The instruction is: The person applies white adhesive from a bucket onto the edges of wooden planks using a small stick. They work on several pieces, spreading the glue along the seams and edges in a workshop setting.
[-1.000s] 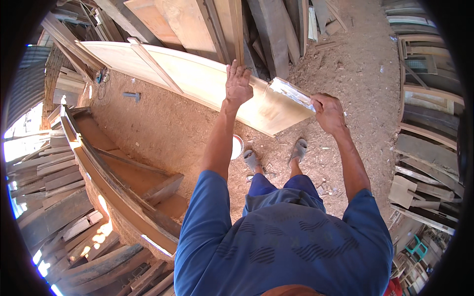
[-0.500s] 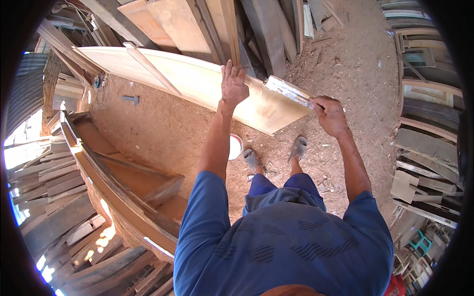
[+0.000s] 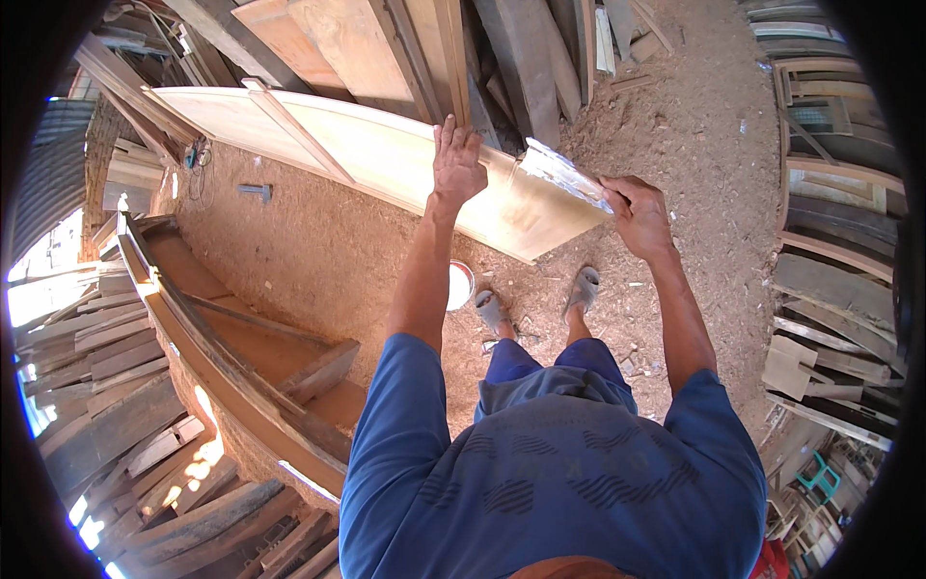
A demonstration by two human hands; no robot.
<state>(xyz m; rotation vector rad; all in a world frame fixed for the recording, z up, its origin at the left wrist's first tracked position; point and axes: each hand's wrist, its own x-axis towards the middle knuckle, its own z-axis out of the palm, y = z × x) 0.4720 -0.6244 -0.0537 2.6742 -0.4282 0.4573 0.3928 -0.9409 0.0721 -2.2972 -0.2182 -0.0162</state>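
Observation:
A long, pale wooden panel (image 3: 371, 154) stands on edge in front of me, running from far left toward my feet. My left hand (image 3: 458, 169) grips its upper edge, fingers lying over the rim. In my right hand (image 3: 639, 214) is a putty knife (image 3: 564, 177) with a broad blade smeared white, my fingers closed round its handle end. The blade is at the panel's near right end, along the top edge; whether it touches the wood I cannot tell. Behind my left forearm, partly hidden, sits a bucket (image 3: 461, 287) with white inside and a reddish rim.
Planks and boards (image 3: 376, 48) lean behind the panel. A hammer-like tool (image 3: 255, 192) lies on the dirt floor, near a corded power tool (image 3: 197, 154). A large curved wooden frame (image 3: 231, 367) fills the left. Stacked frames (image 3: 834, 193) line the right, with a green chair (image 3: 820, 476).
My right hand has shifted slightly and turned the putty knife, so its blade shows narrower with the far tip a little higher. My left hand and the panel stay put.

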